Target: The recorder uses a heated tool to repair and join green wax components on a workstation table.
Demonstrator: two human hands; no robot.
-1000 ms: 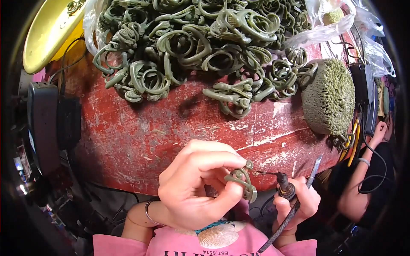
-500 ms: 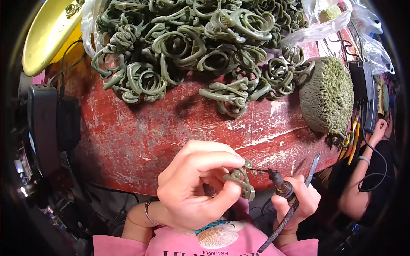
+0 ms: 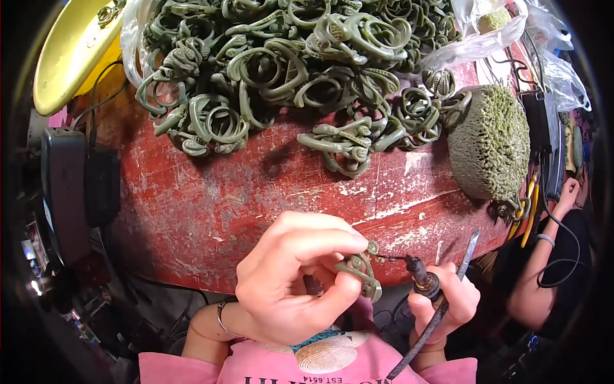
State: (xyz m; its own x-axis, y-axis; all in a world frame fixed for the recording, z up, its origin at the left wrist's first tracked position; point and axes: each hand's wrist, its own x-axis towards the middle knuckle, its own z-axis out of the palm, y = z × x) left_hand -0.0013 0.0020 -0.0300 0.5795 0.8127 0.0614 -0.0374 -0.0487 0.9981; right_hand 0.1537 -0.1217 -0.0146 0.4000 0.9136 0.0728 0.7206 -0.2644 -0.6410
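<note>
My left hand (image 3: pixel 297 275) pinches a small green ring-shaped piece (image 3: pixel 364 272) with curled ornament, wax-like in look, between thumb and fingertips. Facing it, my right hand (image 3: pixel 451 301) grips a pen-shaped electric tool (image 3: pixel 424 278) resembling a soldering iron. Its thin dark tip points left and ends close beside the piece's upper curl; whether they touch I cannot tell. A slim metal rod with a flat blade end (image 3: pixel 470 246) is also held in the right hand, slanting up past the fingers. Both hands hover over the near edge of the red table (image 3: pixel 211 211).
A large heap of similar green pieces (image 3: pixel 268 67) covers the table's far side, partly on clear plastic bags (image 3: pixel 476 48). At right sits a porous greenish block (image 3: pixel 489 144); at left, a yellow dish (image 3: pixel 67 61) and dark box (image 3: pixel 64 185). Another person's arm (image 3: pixel 543 256) shows far right.
The pen-shaped tool's tip has shifted slightly to the right, away from the green piece. My left hand and the piece stay almost where they were.
</note>
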